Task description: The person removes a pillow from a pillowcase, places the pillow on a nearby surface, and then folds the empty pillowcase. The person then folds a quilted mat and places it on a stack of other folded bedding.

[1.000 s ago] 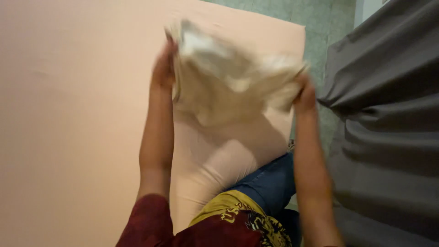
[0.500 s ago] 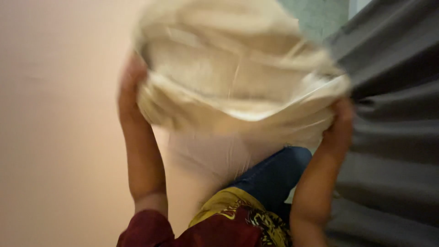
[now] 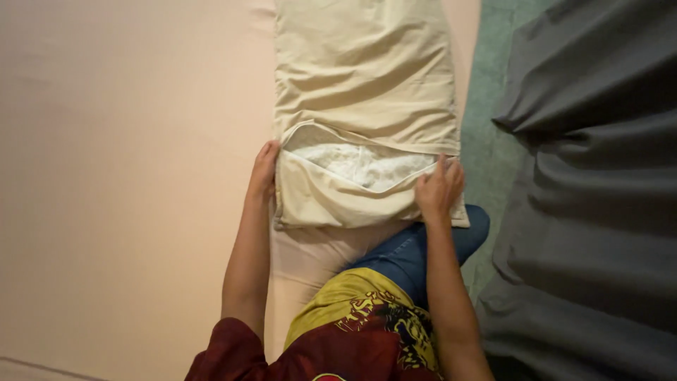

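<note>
A cream pillowcase (image 3: 363, 70) lies flat on the pale pink mattress sheet (image 3: 127, 176), its open end toward me. Through the opening shows a white pillow (image 3: 360, 164) inside. My left hand (image 3: 264, 169) rests against the case's left edge near the opening, fingers together along the fabric. My right hand (image 3: 438, 189) presses on the lower flap at the right corner of the opening. Whether either hand pinches the cloth I cannot tell for certain; both touch it.
A dark grey blanket or cover (image 3: 592, 197) fills the right side. A strip of green floor (image 3: 486, 134) runs between it and the mattress. My knee in blue jeans (image 3: 423, 247) sits just below the pillowcase.
The pillowcase was held up in the air and shaken toward me; now it lies spread flat on the mattress with both hands at its open end.
</note>
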